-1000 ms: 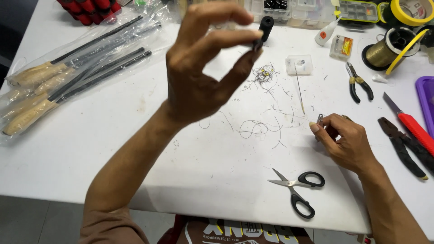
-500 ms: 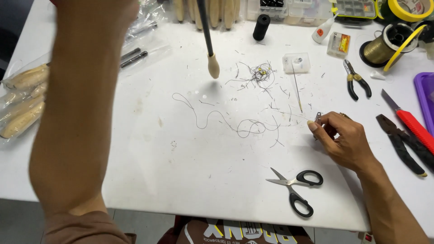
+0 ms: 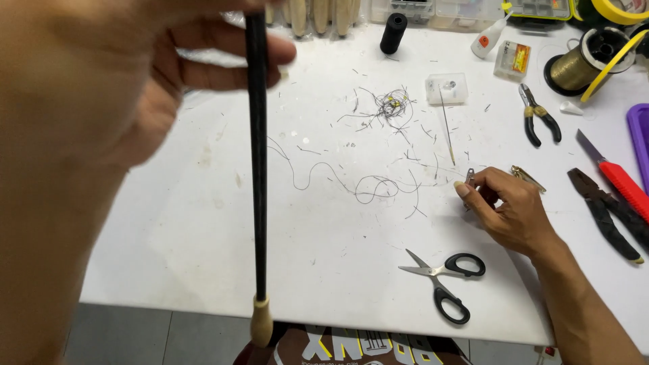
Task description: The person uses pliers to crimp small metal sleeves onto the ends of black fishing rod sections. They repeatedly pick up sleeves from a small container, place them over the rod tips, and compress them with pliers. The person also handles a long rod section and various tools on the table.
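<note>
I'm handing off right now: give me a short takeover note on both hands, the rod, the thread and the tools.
Left hand: raised close to the camera, gripping a thin black rod that hangs upright, its pale knob end lowest.
Right hand: resting on the white table, pinching a small metal piece.
Loose black thread curls across the table towards that hand; a tangle lies further back.
Scissors lie near the front edge, unused; pliers further back on the right.
Nothing is fixed to the rod yet.
</note>
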